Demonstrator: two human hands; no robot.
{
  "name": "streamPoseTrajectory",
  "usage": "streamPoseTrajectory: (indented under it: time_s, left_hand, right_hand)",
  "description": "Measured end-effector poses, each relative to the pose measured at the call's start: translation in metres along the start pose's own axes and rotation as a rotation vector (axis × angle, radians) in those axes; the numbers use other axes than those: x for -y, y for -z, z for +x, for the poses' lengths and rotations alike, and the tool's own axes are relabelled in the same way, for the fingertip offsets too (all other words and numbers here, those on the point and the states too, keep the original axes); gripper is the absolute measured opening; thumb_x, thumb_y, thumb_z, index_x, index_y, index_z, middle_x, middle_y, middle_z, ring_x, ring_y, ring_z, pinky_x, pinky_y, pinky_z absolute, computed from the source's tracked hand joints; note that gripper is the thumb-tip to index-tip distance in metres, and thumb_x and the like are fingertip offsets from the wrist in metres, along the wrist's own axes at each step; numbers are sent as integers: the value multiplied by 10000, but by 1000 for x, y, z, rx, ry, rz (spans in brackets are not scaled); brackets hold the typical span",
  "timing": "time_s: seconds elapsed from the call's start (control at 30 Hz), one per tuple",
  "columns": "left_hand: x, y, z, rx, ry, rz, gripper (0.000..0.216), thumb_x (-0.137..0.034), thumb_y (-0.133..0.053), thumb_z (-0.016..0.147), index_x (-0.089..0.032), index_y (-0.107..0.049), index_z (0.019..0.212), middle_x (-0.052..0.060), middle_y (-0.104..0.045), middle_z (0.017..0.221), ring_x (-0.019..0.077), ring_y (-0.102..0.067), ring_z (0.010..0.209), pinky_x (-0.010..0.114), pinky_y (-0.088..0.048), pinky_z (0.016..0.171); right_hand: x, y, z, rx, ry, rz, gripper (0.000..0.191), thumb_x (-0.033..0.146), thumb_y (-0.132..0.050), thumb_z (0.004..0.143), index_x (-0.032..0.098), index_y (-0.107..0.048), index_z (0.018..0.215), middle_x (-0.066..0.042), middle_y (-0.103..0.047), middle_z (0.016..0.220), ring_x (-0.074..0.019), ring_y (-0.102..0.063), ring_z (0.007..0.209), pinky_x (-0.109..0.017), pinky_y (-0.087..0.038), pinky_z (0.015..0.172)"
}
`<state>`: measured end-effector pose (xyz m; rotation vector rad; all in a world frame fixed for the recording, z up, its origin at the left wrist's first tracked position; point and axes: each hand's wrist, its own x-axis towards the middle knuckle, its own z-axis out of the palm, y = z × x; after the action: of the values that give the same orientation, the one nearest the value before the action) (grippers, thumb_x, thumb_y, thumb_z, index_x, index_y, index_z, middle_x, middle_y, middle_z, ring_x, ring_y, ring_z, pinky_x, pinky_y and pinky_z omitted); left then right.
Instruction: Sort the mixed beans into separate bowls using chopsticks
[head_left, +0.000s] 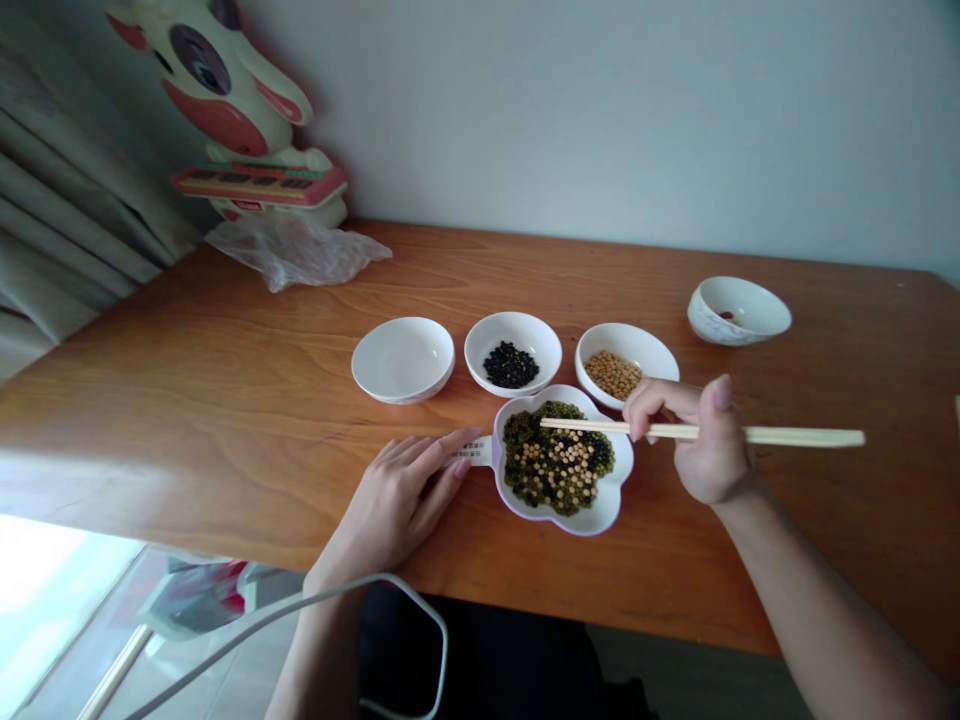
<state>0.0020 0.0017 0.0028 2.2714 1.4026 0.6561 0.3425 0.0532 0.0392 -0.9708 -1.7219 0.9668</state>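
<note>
Touching left hand (pixel 394 500) (by handle (pixel 482 452)): lobed dish (pixel 604 507)

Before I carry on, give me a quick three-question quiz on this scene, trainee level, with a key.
1. Which hand holds the chopsticks?

2. True or false: the black beans sit in the leftmost bowl of the row of three.

3. The left hand has its fingers at which of these?
A. the plastic bag
B. the printed white strip at the side of the flower-shaped dish
C. the toy keyboard

Key:
1. The right hand.
2. False; the black beans are in the middle bowl.
3. B.
</note>
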Motion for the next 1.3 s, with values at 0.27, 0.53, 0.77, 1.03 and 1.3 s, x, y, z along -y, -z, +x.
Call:
streamPoseTrajectory:
  time_s: [0.27,0.53,0.77,1.03,1.3]
  left_hand:
    - [1,0,-1,13,-3,2,379,-305,-496,1088,-298,-542,1464,50,-726,1286,234,-679,1124,394,-476,996]
    - [0,-1,-1,5,-5,9,379,-308,-490,1089,-299,-539,1464,51,-730,1273,236,-685,1116,392,-482,989]
    - [0,0,-1,7,0,21,387,-309,-491,1087,-302,-534,1472,49,-733,1267,240,-688,1112,396,-480,989]
    - [1,-1,0,3,-3,12,382,-304,-494,1086,-292,-544,1465,62,-731,1278,241,-687,1114,406,-486,997]
    - [-1,1,0,2,-9,19,386,-308,-490,1084,-284,-554,1465,77,-742,1261,252,-700,1102,418,-509,996]
  right_hand:
    - [15,-1,5,42,-100,169,826,694,-105,1030,228,-596,557,-41,-520,525,-184,-485,533,-370,-347,586]
    - [8,-7,1,64,-140,111,837,787,-94,972,230,-624,642,-44,-549,619,-184,-458,584,-358,-329,573]
    - [6,-1,1,135,-197,102,807,797,-87,961,239,-613,711,-44,-563,694,-195,-450,623,-363,-336,599]
    - [1,1,0,171,-197,74,808,778,-61,969,236,-609,728,-47,-572,707,-198,-463,634,-358,-356,607]
    - [-2,0,0,148,-145,36,828,750,-53,987,227,-632,711,-54,-588,682,-193,-490,610,-355,-390,595]
